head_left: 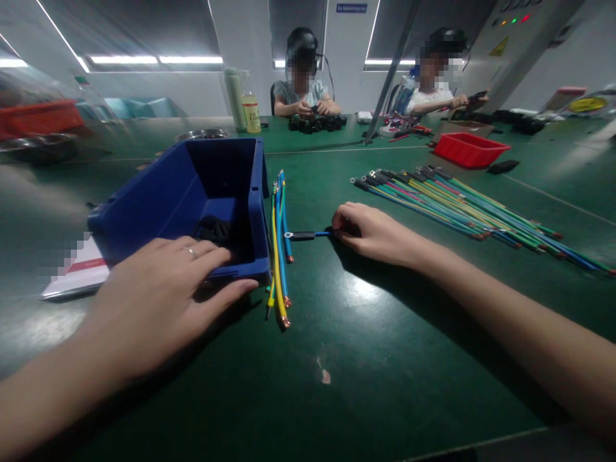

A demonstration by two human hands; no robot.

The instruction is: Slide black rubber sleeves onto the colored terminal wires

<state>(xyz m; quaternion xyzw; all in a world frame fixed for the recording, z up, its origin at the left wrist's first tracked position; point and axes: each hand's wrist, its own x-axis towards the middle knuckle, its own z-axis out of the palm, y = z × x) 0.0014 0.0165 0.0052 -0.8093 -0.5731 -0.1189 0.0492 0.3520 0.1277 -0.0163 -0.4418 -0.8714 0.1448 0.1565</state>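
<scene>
The right hand (368, 231) is pinching a thin blue cable (323, 234); its black sleeve (303, 236) and silver metal ring (289, 235) are pointing away from this hand. The left hand (163, 295) is spreading over a blue plastic bin (183, 186). Between the hands, yellow and blue cables (277, 263) are lying on the green worktop (385, 359)

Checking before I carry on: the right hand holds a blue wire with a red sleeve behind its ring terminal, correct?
Not quite: the head view shows a black sleeve, not red. The right hand does hold the blue wire, with the sleeve behind its ring terminal.
</scene>
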